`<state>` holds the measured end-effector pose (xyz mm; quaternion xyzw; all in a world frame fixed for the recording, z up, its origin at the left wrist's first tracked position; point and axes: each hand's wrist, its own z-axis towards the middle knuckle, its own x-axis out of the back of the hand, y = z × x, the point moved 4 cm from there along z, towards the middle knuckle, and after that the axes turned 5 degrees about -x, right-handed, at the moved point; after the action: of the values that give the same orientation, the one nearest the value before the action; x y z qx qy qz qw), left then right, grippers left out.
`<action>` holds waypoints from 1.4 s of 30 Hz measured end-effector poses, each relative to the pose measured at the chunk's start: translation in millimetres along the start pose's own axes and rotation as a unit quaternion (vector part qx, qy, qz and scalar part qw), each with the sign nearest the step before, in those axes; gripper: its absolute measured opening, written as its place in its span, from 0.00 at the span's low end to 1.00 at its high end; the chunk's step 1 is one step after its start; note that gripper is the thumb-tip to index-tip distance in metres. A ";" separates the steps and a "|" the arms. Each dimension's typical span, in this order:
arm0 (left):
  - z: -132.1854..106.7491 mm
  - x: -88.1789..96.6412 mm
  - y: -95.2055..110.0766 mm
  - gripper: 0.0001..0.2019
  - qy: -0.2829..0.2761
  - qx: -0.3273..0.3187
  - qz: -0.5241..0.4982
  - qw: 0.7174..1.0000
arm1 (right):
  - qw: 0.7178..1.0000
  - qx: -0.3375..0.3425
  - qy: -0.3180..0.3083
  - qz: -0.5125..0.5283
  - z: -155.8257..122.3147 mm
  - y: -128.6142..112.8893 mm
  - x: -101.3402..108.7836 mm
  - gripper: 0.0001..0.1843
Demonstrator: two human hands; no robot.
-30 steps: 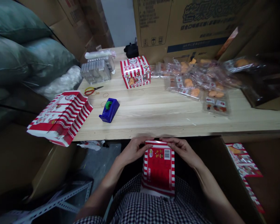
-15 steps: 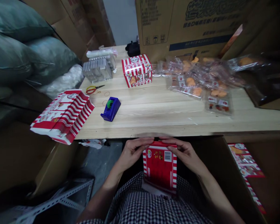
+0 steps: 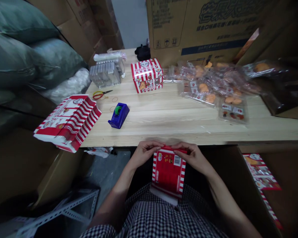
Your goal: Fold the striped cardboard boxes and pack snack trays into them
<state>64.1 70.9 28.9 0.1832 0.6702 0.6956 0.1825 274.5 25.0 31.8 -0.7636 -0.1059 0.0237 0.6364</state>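
Between my two hands, in front of the table's near edge, is a red cardboard box (image 3: 167, 173) with red-and-white striped sides and a barcode; its lower end, with a white flap, rests by my lap. My left hand (image 3: 147, 152) pinches its upper left corner between thumb and fingers. At the upper right corner, my right hand (image 3: 191, 155) grips the same edge, thumb on the printed face. The far side of the box is hidden from me.
On the wooden table (image 3: 154, 122) are a blue tape dispenser (image 3: 119, 115), scissors (image 3: 101, 94), an assembled striped box (image 3: 147, 76), clear plastic packs (image 3: 104, 74) and bagged toy food (image 3: 206, 87). Striped cartons (image 3: 69, 120) overhang the left edge. An open carton (image 3: 288, 195) stands at right.
Both hands have moved up slightly and bent closer round the box's top edge. The box has shifted a little up and tilted, its lower end swinging left.
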 end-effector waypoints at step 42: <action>-4.7 224.7 -22.5 0.18 0.424 0.041 0.008 0.905 | 0.970 -0.036 0.189 0.145 -24.8 9.1 7.9 0.16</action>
<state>-132.7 179.9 8.6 -0.1159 0.7106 0.6813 -0.1319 287.7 1.0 28.4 -0.7838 0.1275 -0.0332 0.6069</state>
